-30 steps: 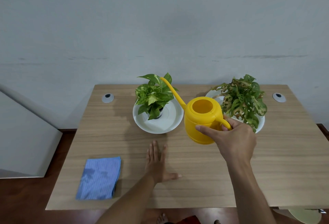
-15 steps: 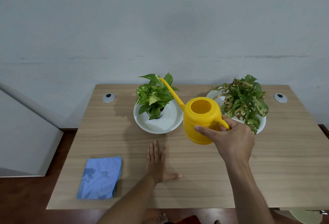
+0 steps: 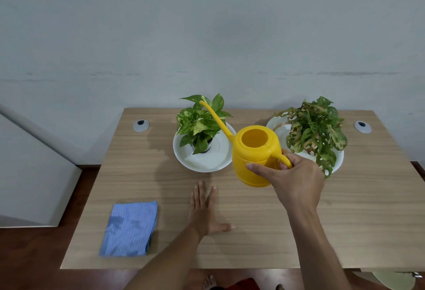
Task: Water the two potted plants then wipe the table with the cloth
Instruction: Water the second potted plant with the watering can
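My right hand (image 3: 292,181) grips the handle of a yellow watering can (image 3: 255,151) between two plants on the wooden table (image 3: 356,209). Its long spout reaches up and left over the left plant (image 3: 200,126), a green pothos in a white saucer (image 3: 218,163). The right plant (image 3: 315,128), with spotted, holed leaves, stands in another white saucer (image 3: 276,126) behind my right hand. My left hand (image 3: 204,211) lies flat on the table, fingers spread, holding nothing. A folded blue cloth (image 3: 131,228) lies at the front left.
Two round cable grommets (image 3: 140,125) (image 3: 362,126) sit near the table's back corners. A grey wall stands right behind the table. A pale panel (image 3: 27,174) leans at the left. A damp-looking patch (image 3: 158,144) darkens the wood left of the pothos saucer.
The watering can and my right hand have shifted slightly left and up, bringing the spout further over the left plant. My left hand and the cloth have stayed put.
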Available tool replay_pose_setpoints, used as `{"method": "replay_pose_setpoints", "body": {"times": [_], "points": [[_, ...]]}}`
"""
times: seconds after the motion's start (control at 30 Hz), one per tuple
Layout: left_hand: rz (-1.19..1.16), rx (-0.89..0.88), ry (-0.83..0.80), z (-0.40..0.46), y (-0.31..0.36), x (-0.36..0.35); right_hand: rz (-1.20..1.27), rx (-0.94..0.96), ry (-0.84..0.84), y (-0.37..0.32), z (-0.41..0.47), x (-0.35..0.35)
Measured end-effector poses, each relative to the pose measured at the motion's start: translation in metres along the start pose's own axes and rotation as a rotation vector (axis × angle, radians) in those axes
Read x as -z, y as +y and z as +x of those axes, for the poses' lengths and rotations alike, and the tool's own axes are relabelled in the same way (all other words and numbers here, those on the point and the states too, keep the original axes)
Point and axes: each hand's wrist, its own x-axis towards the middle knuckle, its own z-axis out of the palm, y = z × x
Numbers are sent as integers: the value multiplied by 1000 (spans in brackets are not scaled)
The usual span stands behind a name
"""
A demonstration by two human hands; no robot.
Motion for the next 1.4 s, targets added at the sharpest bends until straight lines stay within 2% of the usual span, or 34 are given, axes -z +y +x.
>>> {"method": "replay_pose_setpoints", "body": {"times": [1.4], "points": [[17,10,-25,2,0,0,-52,52,-4,-1,0,-11]]}}
